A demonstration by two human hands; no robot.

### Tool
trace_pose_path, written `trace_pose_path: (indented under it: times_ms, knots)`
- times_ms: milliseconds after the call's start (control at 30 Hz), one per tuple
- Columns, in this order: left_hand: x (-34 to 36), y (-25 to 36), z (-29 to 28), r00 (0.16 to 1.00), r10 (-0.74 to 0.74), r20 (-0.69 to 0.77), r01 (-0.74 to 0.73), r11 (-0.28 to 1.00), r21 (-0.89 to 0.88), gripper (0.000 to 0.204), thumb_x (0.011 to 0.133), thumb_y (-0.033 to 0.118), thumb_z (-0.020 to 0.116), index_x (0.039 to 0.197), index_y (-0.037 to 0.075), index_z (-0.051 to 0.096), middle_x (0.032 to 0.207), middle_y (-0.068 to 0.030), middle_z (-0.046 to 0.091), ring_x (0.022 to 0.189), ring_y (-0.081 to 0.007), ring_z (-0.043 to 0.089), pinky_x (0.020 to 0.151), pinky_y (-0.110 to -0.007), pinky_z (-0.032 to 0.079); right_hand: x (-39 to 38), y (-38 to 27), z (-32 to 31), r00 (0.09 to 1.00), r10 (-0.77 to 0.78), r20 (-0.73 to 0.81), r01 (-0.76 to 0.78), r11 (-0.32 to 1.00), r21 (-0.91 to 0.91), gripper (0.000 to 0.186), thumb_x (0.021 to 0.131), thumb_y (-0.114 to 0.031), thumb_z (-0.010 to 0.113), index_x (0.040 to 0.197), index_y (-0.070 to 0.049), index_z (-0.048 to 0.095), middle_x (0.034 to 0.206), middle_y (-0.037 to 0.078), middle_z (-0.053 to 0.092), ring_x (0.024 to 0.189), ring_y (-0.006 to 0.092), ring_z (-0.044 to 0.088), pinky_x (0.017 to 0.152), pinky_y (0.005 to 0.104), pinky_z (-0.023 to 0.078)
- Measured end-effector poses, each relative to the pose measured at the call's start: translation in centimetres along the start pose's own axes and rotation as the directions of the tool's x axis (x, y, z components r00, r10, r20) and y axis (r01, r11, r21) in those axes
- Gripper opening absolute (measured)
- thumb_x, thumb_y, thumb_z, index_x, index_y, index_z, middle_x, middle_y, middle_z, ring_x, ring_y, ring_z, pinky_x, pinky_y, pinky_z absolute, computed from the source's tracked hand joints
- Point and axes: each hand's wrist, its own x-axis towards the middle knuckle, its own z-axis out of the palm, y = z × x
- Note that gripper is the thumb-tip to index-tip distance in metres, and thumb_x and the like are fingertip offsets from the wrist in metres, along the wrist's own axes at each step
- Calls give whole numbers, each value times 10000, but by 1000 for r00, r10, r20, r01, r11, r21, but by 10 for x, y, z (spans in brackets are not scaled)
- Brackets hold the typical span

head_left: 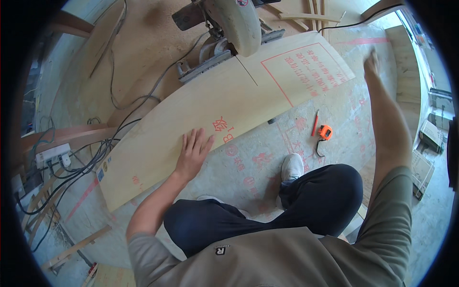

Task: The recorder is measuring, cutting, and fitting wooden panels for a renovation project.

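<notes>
**Long board (191,115) resting under one palm**

I'm seeing it lying across my view, the saw (246,28) sitting at its far edge, where a dark line (247,71) is showing. The left hand (193,150) is lying flat on it, fingers slightly spread; the right hand (372,62) is hovering near its right end, too blurred for me to tell its shape. I'm judging that, with one palm bearing down, a snagging blade could be twisting the board.

1. Saw (232,28): top cut off by pic edge; blade hid under pale guard (247,31).
2. R hand (371,62): too blurry, can't tell its shape.
3. L shoe (209,197): mostly hid behind L leg (196,220).
4. Dark bit (272,121) by board (191,115): too small to tell, part hid.
5. Wood strips (313,14): cut off at top.
</notes>
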Motion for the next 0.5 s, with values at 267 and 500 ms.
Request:
trace_pose_path:
  times_ms: [267,500]
  knots:
    - [31,-6,-213,887,35,460,299,715,-632,588,834,-33,574,1406,75,498,1295,-180,610,1098,-362,625,957,-360,502,-164,52,-61,267,590,762,-921,-77,383,936,909,-764,326,1573,-158,68,1498,256,368,1344,416,409,1077,573,364]
    - [74,-46,-140,893,148,425,359,335,-871,426,856,28,640,1275,-19,585,1021,-54,709,843,-159,645,741,-319,508,-201,49,-37,434,459,775,-786,-227,575,698,971,-609,407,1456,-110,351,1433,137,468,1276,332,493,1023,522,435]
